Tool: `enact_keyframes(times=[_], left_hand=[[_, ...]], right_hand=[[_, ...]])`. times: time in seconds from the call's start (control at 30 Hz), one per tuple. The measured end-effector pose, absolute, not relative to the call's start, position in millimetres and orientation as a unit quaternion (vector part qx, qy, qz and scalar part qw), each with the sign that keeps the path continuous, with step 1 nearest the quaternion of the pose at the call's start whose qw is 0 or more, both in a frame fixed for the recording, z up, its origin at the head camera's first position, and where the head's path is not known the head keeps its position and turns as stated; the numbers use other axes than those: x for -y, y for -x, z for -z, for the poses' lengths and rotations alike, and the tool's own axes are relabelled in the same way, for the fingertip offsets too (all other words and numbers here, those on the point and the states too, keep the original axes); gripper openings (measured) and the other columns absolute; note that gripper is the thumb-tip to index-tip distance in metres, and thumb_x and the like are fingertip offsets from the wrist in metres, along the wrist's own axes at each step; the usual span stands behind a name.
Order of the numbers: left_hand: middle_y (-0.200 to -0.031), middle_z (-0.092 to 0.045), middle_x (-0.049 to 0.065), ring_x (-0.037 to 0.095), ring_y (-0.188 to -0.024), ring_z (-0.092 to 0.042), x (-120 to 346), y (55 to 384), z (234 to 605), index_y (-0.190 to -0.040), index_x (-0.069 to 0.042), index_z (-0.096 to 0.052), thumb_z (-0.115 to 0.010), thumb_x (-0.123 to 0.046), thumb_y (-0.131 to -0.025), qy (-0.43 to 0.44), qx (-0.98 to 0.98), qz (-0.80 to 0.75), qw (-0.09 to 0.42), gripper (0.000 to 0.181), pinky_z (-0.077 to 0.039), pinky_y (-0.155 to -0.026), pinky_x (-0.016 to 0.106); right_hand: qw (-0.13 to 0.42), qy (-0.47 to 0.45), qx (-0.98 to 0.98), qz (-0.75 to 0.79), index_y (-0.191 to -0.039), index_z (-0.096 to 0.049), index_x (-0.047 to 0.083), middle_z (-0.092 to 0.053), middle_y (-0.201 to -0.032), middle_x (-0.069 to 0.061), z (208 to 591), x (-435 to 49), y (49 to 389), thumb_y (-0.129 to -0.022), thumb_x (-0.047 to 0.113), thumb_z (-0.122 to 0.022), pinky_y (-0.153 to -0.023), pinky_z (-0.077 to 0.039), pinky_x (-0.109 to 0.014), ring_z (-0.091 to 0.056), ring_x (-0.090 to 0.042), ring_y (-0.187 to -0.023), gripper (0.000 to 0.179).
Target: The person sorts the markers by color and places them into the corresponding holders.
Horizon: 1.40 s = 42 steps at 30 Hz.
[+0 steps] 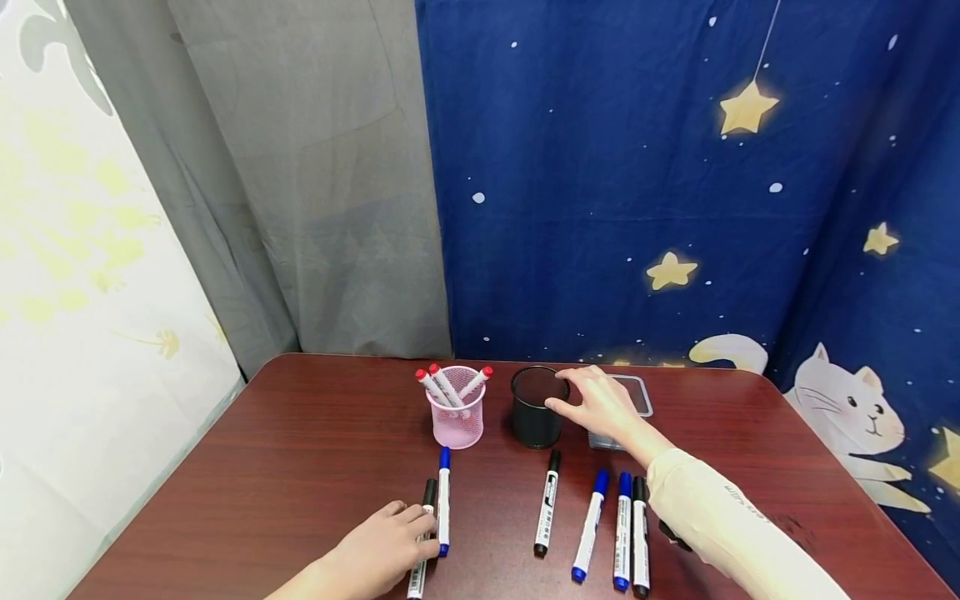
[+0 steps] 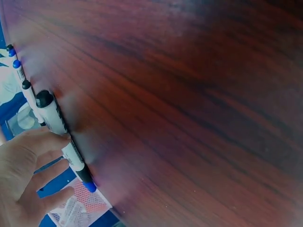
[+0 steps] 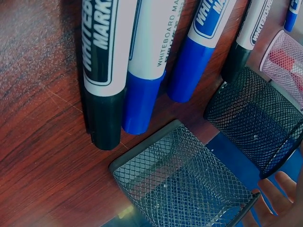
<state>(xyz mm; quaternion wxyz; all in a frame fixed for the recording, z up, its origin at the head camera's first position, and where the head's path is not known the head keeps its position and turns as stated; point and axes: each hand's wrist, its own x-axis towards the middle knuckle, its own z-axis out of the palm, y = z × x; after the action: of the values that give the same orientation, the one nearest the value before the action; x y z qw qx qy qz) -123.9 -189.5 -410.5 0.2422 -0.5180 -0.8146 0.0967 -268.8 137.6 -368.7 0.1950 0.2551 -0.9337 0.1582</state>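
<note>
A brown table stood in front of a grey curtain and a dark blue curtain – the blue one had yellow stars and little white dots on it. Low on the right was a printed white cat with pointy ears. On the far left hung a white cloth – it had pale yellow shapes on it.

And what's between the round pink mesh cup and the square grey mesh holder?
The round black mesh cup, with the right hand by its rim; the head view shows it.
</note>
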Motion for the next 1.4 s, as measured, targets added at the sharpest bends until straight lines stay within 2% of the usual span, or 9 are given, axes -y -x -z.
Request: enact_keyframes(times=[0.23,0.63,0.93,1.17,1.4], left_hand=[[-0.081,-0.051,-0.007,0.011,-0.078,-0.048,189.6,123.6,413.9,-0.080,-0.025,-0.063,-0.067,-0.016,-0.062,0.527,0.809,-0.089,0.245,0.020,-0.038,-0.063,0.028],[-0.070,-0.048,-0.011,0.006,-0.063,-0.045,187.8,119.5,407.4,-0.071,-0.025,-0.055,-0.060,-0.020,-0.065,0.548,0.784,-0.081,0.280,0.010,-0.032,-0.059,0.022],[-0.068,-0.046,-0.012,0.006,-0.060,-0.041,184.5,116.1,399.3,-0.072,-0.026,-0.054,-0.064,-0.023,-0.062,0.555,0.778,-0.075,0.284,0.014,-0.029,-0.055,0.020],[-0.065,-0.045,-0.013,0.004,-0.056,-0.039,178.1,113.7,384.1,-0.071,-0.023,-0.051,-0.055,-0.018,-0.071,0.568,0.765,-0.032,0.302,0.006,-0.029,-0.053,0.017],[-0.068,-0.046,-0.014,0.004,-0.057,-0.040,172.2,113.0,374.6,-0.075,-0.023,-0.052,-0.062,-0.021,-0.069,0.575,0.766,-0.010,0.288,0.012,-0.029,-0.054,0.016]], right_hand=[[0.191,-0.254,0.935,-0.159,-0.110,-0.060,0.013,-0.060,-0.106,-0.006,369.1,-138.3,268.6,-0.077,0.053,-0.058,-0.070,-0.046,-0.044,-0.051,-0.023,-0.097,0.052],[0.187,-0.253,0.936,-0.157,-0.109,-0.061,0.013,-0.060,-0.105,-0.005,369.5,-138.9,269.2,-0.077,0.053,-0.058,-0.071,-0.046,-0.043,-0.051,-0.023,-0.097,0.052],[0.196,-0.257,0.933,-0.159,-0.109,-0.061,0.012,-0.060,-0.104,-0.006,369.6,-138.4,268.3,-0.076,0.052,-0.060,-0.069,-0.046,-0.044,-0.052,-0.024,-0.096,0.051],[0.196,-0.255,0.934,-0.157,-0.109,-0.061,0.013,-0.060,-0.104,-0.005,368.7,-138.0,267.8,-0.075,0.053,-0.060,-0.069,-0.046,-0.044,-0.052,-0.024,-0.096,0.052],[0.195,-0.254,0.935,-0.156,-0.109,-0.061,0.013,-0.060,-0.104,-0.005,367.8,-137.9,267.0,-0.075,0.052,-0.060,-0.070,-0.046,-0.044,-0.052,-0.024,-0.097,0.052]])
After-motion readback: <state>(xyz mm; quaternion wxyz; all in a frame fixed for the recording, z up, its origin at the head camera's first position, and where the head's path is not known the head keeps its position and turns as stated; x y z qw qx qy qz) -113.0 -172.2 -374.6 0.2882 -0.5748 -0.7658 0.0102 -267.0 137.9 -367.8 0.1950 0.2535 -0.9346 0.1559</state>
